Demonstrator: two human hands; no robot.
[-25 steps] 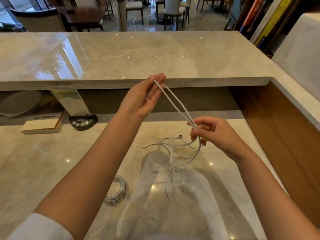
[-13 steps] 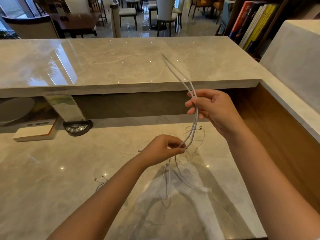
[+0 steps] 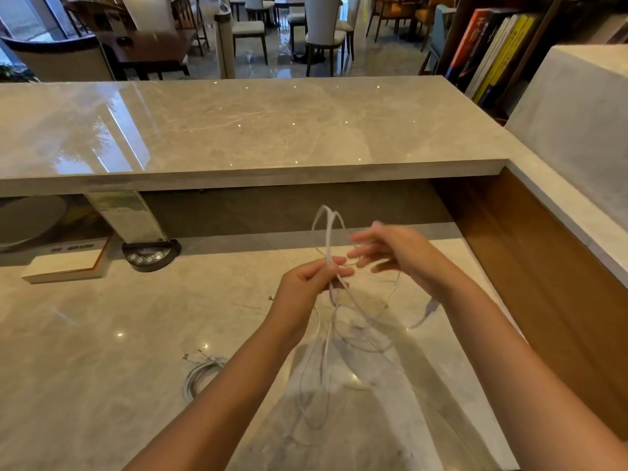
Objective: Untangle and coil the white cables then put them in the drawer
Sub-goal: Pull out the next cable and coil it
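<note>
Right now the left hand [image 3: 311,280] pinches the white cable [image 3: 327,243] above the table [image 3: 102,334], its loop standing upright over the fingers and long strands trailing down toward the near edge; the right hand [image 3: 390,253], blurred with fingers spread, sits just right of that loop. A coiled cable [image 3: 200,372] lies near left; no drawer shows

Coiled cable [image 3: 200,375] on table [image 3: 85,351] lower left; book [image 3: 64,265] far left, round device [image 3: 151,254] beside it, under raised counter [image 3: 238,130].
</note>
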